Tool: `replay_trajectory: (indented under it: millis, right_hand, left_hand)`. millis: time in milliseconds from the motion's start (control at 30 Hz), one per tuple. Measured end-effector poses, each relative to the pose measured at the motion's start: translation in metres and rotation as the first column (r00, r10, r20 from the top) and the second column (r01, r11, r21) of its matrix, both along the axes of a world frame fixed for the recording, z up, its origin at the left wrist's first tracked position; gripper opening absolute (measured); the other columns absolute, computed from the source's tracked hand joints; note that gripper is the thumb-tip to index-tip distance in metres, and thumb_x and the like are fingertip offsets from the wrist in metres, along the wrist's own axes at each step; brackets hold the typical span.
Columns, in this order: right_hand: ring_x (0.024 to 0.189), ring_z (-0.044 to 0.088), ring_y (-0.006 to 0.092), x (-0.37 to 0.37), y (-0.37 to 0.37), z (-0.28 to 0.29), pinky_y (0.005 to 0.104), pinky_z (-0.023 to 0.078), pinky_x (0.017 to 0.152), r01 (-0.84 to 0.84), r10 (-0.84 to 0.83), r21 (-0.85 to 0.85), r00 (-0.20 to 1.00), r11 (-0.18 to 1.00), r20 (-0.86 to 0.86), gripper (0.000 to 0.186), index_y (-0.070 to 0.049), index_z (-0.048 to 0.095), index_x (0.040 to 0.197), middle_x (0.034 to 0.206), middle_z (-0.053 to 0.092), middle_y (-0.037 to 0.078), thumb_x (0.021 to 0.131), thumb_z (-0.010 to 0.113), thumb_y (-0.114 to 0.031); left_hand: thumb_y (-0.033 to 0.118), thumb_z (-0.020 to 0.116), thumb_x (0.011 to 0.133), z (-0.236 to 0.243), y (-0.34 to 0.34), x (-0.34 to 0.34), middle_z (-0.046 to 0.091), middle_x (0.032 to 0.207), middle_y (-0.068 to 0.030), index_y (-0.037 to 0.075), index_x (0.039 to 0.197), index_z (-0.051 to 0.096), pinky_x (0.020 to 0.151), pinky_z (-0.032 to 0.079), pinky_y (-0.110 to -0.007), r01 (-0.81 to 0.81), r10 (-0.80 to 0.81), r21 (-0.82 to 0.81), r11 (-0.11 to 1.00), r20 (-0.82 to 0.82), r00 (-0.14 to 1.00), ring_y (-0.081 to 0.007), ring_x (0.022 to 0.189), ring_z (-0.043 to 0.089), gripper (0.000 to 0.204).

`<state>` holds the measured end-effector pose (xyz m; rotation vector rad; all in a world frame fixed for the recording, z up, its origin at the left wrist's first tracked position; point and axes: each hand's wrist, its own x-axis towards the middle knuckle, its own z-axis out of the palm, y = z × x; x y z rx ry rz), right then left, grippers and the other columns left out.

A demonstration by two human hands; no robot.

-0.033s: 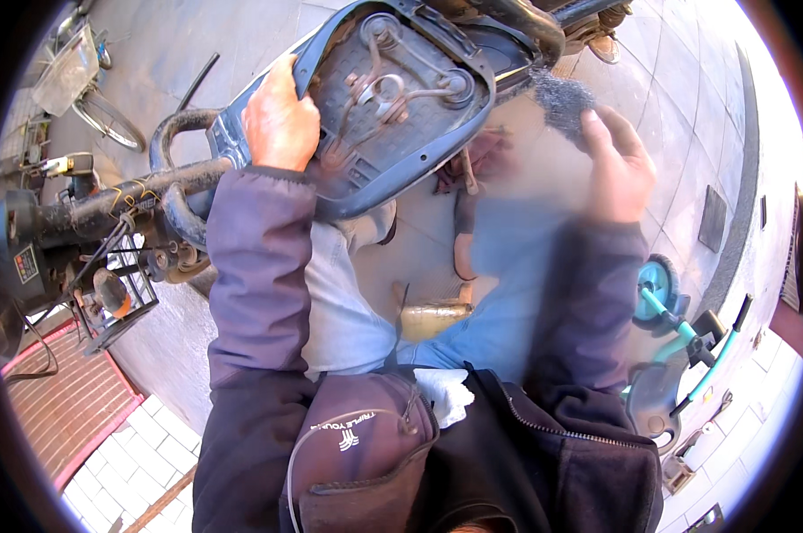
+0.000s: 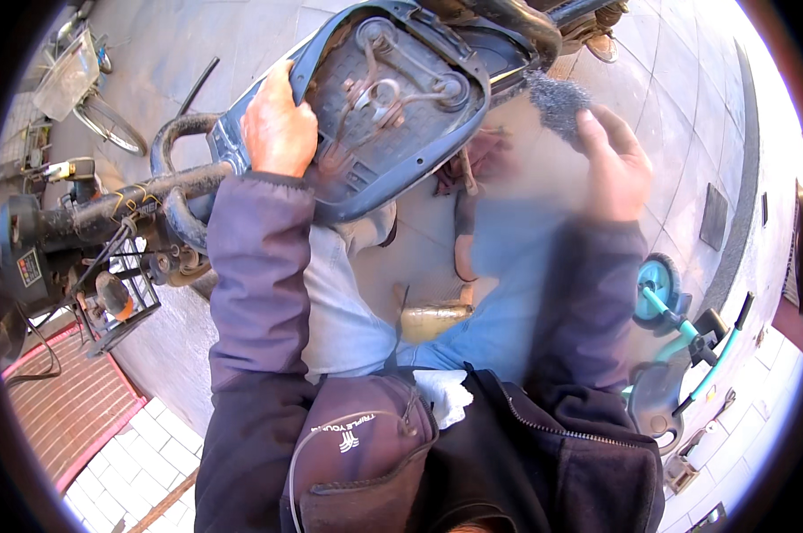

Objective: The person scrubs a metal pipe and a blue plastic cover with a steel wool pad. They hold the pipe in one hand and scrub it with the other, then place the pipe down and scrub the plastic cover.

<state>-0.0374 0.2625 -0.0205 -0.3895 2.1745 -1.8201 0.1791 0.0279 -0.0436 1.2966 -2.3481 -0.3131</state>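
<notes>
Tipped up on the frame of a two-wheeled vehicle (image 2: 108, 213), a dark saddle (image 2: 343, 120) shows its ribbed underside. Bent metal rods and a rusty clamp (image 2: 376, 98) are fixed inside it. My left hand (image 2: 279, 129) grips the saddle's left rim, thumb lying on its inner edge. Off the saddle's right side, my right hand (image 2: 616, 164) pinches a grey, fuzzy scouring pad that looks like steel wool (image 2: 557, 105) between thumb and fingers. The pad is apart from the saddle. Haze blurs my right wrist and sleeve.
A reddish cloth (image 2: 481, 160) lies beyond my knees, past a yellowish block (image 2: 432, 322) between my legs. On the right stands a turquoise child's scooter or trike (image 2: 677, 329). A bicycle with a basket (image 2: 68, 75) is parked far left, above a red-edged ribbed mat (image 2: 68, 400).
</notes>
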Motion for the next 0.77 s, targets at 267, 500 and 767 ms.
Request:
replay_trajectory:
  millis: [267, 500, 767]
  right_hand:
    - [0.075, 0.061, 0.0112, -0.011, -0.001, -0.001, 0.0243, 0.049, 0.066, 0.013, 0.024, -0.180, 0.978, 0.984, 0.206, 0.025, 0.004, 0.069, 0.104, 0.089, 0.069, 0.007, 0.084, 0.075, -0.011]
    - [0.078, 0.062, 0.0111, -0.014, -0.011, 0.002, 0.0241, 0.051, 0.067, -0.019, 0.107, -0.284, 0.948, 0.959, 0.299, 0.026, 0.005, 0.068, 0.106, 0.092, 0.070, 0.008, 0.085, 0.075, -0.010]
    - [0.078, 0.063, 0.0116, -0.009, -0.010, 0.005, 0.0236, 0.050, 0.069, -0.104, 0.148, -0.190, 0.960, 0.976, 0.236, 0.025, 0.005, 0.068, 0.106, 0.092, 0.070, 0.008, 0.085, 0.074, -0.008]
  left_hand:
    - [-0.004, 0.059, 0.073, -0.003, 0.011, 0.025, 0.066, 0.113, -0.0208, 0.005, 0.127, 0.057, 0.093, 0.047, -0.042, -0.117, 0.117, -0.009, 0.993, -0.002, 0.993, -0.0371, 0.108, 0.062, 0.055]
    - [-0.003, 0.059, 0.073, -0.005, 0.006, 0.044, 0.067, 0.106, -0.0223, 0.003, 0.122, 0.059, 0.090, 0.049, -0.042, -0.296, 0.298, 0.071, 0.952, -0.014, 0.954, -0.0372, 0.100, 0.065, 0.050]
    - [0.004, 0.058, 0.075, -0.044, 0.017, 0.019, 0.066, 0.108, -0.0259, 0.001, 0.118, 0.063, 0.095, 0.047, -0.045, -0.361, 0.375, 0.239, 0.901, -0.013, 0.927, -0.0412, 0.106, 0.062, 0.043]
